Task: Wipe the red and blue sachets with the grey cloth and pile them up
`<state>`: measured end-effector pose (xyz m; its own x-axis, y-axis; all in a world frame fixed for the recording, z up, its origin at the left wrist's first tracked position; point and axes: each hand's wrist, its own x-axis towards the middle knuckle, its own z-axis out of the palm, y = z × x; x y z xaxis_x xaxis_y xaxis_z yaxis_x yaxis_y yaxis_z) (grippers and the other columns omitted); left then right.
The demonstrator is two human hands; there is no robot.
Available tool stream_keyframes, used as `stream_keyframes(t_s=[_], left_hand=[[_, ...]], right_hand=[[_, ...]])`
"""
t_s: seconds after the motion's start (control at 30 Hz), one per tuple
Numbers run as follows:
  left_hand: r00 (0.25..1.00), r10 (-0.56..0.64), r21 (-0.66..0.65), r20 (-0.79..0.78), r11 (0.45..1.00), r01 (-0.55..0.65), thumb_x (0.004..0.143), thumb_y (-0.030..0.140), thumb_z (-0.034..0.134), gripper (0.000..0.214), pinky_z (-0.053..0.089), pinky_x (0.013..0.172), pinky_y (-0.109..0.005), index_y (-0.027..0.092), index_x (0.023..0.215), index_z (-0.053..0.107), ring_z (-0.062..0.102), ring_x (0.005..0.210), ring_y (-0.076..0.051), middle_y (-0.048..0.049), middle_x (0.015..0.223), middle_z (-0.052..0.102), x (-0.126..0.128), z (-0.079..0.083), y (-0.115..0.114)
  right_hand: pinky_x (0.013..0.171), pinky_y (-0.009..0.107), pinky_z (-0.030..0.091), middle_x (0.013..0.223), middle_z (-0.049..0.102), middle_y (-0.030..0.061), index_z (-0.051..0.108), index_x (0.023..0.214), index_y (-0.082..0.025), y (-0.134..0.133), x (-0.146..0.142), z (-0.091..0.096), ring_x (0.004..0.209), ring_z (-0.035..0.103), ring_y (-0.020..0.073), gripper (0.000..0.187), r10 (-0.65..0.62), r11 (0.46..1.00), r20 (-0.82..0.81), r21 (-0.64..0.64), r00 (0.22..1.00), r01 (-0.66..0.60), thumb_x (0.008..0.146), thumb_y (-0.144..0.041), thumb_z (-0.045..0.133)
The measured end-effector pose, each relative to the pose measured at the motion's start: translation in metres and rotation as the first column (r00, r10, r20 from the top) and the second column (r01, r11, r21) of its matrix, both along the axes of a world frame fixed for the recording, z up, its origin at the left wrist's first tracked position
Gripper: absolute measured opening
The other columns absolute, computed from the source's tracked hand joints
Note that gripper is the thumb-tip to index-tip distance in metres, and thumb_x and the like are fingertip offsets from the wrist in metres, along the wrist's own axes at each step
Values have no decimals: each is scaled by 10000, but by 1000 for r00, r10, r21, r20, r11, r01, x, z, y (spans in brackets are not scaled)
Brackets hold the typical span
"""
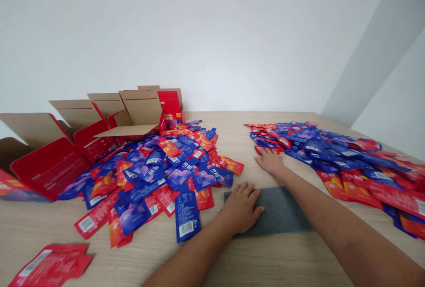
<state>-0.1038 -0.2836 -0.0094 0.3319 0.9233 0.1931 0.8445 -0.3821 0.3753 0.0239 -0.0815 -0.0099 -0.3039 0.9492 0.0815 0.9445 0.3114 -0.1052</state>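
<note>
My left hand (241, 207) lies palm down on the left end of a dark grey cloth (279, 212), fingers apart and holding nothing. Farther forward, my right hand (269, 162) rests with its fingers spread beside the near edge of the right pile of sachets (312, 145); its fingertips reach a red sachet (277, 150) there. My right forearm passes over the right part of the cloth and hides some of it. To the left of my left hand spreads a loose heap of blue and red sachets (186, 163). A blue sachet (187, 216) with a barcode lies at that heap's near edge.
Several open red cardboard boxes (53, 167) stand in a row at the left, flaps raised. Some red sachets (49, 265) lie apart at the front left corner of the wooden table (232, 123). A white wall (232, 39) rises behind it.
</note>
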Motion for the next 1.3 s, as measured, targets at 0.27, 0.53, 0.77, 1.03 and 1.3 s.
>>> stream_keyframes(t_s=[0.27, 0.53, 0.77, 1.03, 1.3], left_hand=[[1000, 17, 33, 17, 999, -18, 883, 387, 411, 452, 276, 1063, -417, 155, 1267, 463, 341, 1284, -250, -119, 1365, 428, 2, -1, 0], [989, 33, 126, 147, 991, -52, 853, 287, 501, 249, 373, 972, -345, 173, 1060, 581, 469, 1099, -195, -74, 1113, 576, 1, 5, -3], [983, 107, 122, 150, 985, -126, 873, 338, 474, 211, 416, 846, -317, 179, 865, 613, 487, 938, -189, -53, 899, 571, -1, 5, -1], [993, 73, 119, 91, 989, -84, 885, 281, 428, 216, 416, 843, -328, 159, 866, 605, 496, 909, -192, -70, 889, 569, 0, 0, 6], [960, 178, 22, 216, 982, -187, 779, 13, 361, 286, 421, 867, -300, 161, 973, 511, 512, 961, -181, -88, 979, 571, -3, -1, 6]], right_hand=[[1029, 418, 250, 1434, 351, 30, 416, 1333, -272, -48, 48, -2, 1317, 272, 240, 470, 334, 938, 8, -98, 943, -331, 895, -435, 358], [986, 338, 297, 1328, 472, 145, 435, 1301, -117, -18, 5, 15, 1212, 418, 227, 466, 218, 976, -31, -25, 976, -218, 877, -307, 399], [911, 495, 308, 1261, 493, 197, 497, 1213, -107, 6, -27, 2, 1154, 423, 333, 408, 74, 997, -87, 15, 993, -73, 894, -323, 364], [850, 399, 387, 973, 620, 127, 611, 820, -162, -21, -4, 1, 972, 527, 263, 166, 108, 993, -294, 81, 950, -88, 781, -222, 461], [676, 305, 475, 836, 639, 65, 551, 822, -189, -80, 45, 28, 761, 605, 199, 161, 89, 996, -686, 81, 722, -45, 770, -278, 428]])
